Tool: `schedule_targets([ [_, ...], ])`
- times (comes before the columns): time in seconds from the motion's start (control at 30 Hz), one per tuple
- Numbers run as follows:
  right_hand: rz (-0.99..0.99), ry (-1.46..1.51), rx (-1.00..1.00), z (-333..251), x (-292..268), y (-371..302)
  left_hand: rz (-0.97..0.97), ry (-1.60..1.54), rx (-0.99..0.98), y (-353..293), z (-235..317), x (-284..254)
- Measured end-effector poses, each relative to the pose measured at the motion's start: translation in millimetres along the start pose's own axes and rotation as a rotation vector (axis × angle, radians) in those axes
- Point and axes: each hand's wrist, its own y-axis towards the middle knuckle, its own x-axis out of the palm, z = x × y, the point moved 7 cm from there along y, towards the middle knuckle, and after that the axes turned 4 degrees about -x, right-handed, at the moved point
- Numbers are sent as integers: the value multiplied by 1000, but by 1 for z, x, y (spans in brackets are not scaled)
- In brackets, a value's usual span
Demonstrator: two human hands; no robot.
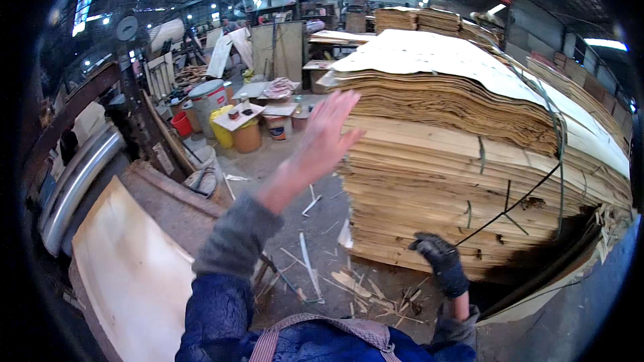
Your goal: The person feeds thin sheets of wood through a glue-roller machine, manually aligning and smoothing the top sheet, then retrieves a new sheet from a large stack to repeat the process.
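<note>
My left hand (324, 137) is bare and raised, with its fingers stretched out and nothing in it. It is in front of the near left corner of a tall stack of wood veneer sheets (429, 181). A pale sheet (429, 57) covers the top of the stack. Lower down, my right hand (441, 261) wears a dark glove and is close to the stack's lower face. Its fingers are loosely bent and apart, with nothing seen in them. A thin dark line, a cord or rod (486, 223), runs from beside the glove up across the stack; whether they touch is unclear.
At left, a curved pale veneer sheet (134, 261) lies beside a shiny metal roller (80, 184). Wood scraps (376, 295) litter the floor before me. Further off are a yellow bucket (221, 127), a red bucket (181, 123) and a drum (206, 97). Green straps (558, 141) cross the stack.
</note>
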Motion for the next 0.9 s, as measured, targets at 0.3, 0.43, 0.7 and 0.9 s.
schedule_targets([
  [0.3, 547, -236, 64, 34, -190, 65, 105, 374, 317, 116, -21, 100],
  [0.43, 527, -559, -194, 43, -228, 116, 156, 456, 432, 136, -21, 98],
  [0.7, 435, -1177, -222, 69, -267, 197, 311, 537, 576, 214, -19, 58],
  [0.9, 338, -1167, -151, 93, -277, 209, 151, 577, 590, 201, -22, 70],
])
